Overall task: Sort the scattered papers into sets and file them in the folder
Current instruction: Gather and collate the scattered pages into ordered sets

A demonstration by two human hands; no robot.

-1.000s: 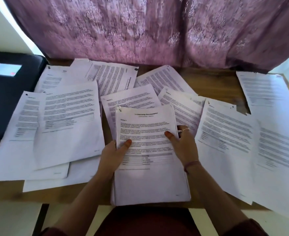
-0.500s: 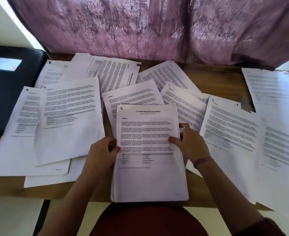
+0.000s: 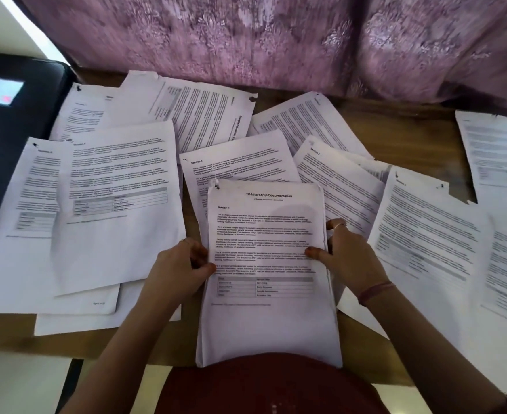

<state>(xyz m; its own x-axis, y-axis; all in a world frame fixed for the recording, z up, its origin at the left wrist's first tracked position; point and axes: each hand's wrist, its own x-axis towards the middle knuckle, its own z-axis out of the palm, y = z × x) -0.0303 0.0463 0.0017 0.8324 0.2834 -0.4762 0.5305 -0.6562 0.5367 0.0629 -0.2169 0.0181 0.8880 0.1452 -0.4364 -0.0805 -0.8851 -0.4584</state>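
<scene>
A stacked set of printed pages (image 3: pixel 267 318), headed "Internship Documentation", lies in front of me over the table's near edge. My left hand (image 3: pixel 180 270) grips its left edge, fingers curled, thumb on top. My right hand (image 3: pixel 348 258) holds the right edge, thumb pressed on the top page and fingers round the side. Several loose printed sheets lie scattered around: a sheet with a table (image 3: pixel 117 204) to the left, a "Section 3" sheet (image 3: pixel 240 162) behind the stack, more sheets (image 3: pixel 425 234) to the right. The dark folder (image 3: pixel 13 138) lies at the far left.
A wooden table (image 3: pixel 395 132) carries everything. A purple patterned curtain (image 3: pixel 276 40) hangs along the back edge. Sheets at the right (image 3: pixel 497 150) reach past the frame. My dark red clothing (image 3: pixel 264 386) is against the table's near edge.
My left hand has slid from on top of the stack to its left edge and curled round it. The right hand shifted slightly out to the right edge. The stack has stayed in place.
</scene>
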